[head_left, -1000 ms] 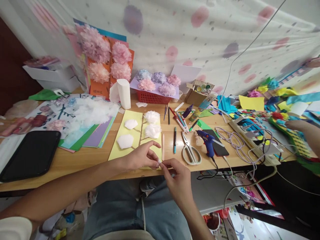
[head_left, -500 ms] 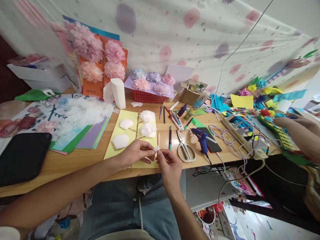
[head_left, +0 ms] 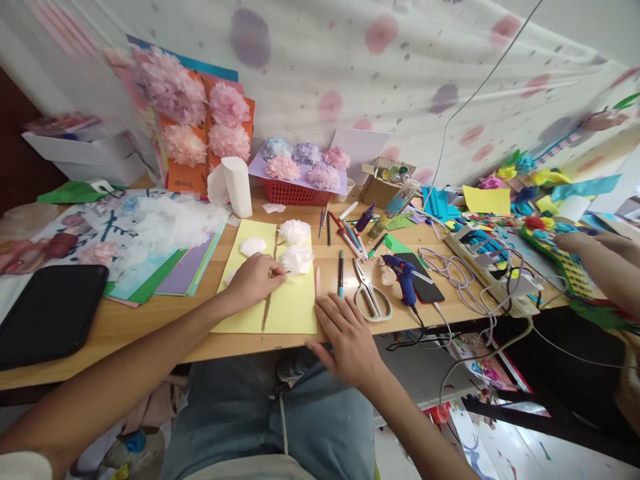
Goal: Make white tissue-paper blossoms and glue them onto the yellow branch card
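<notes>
The yellow paper lies on the wooden table in the middle of the frame. A brown stem runs down it. Two fluffy white flowers sit on its right side. On its left side is a flat white piece, and another peeks out from behind the left hand.

The left hand is over the paper. Its thumb and pointer finger are pinched close together, just beside the lower fluffy flower. I cannot tell if they have hold of something tiny.

The right hand rests on the table's front edge, by the paper's right side. Its fingers are loosely spread and hold nothing. Just to its right are the scissors, then a blue glue gun. A black tablet lies at the lower left of the frame.
</notes>
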Demonstrator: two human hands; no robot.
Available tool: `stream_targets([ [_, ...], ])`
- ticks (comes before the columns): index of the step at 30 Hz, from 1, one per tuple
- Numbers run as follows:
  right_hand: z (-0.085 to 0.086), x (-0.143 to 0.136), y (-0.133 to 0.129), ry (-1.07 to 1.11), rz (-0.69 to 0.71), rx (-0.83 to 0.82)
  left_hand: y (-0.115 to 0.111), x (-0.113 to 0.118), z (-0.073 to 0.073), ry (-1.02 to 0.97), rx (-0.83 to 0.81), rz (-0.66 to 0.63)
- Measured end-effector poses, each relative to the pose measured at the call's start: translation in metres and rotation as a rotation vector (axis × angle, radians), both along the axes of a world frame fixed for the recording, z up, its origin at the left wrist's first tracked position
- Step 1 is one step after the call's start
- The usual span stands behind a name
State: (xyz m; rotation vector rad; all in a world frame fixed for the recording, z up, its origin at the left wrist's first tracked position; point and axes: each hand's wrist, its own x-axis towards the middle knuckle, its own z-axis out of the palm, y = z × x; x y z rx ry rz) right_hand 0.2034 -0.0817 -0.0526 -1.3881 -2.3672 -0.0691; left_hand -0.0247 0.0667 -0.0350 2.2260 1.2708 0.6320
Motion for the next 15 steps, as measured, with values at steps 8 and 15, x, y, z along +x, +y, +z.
stream_targets([
  [8,-0.023,0.027,-0.021,0.213,0.147,0.052,0.006,0.000,-0.005,-0.033,-0.053,0.081],
  [15,0.012,0.015,-0.027,0.680,-0.032,0.393,0.004,-0.002,0.006,-0.228,-0.168,-0.014],
])
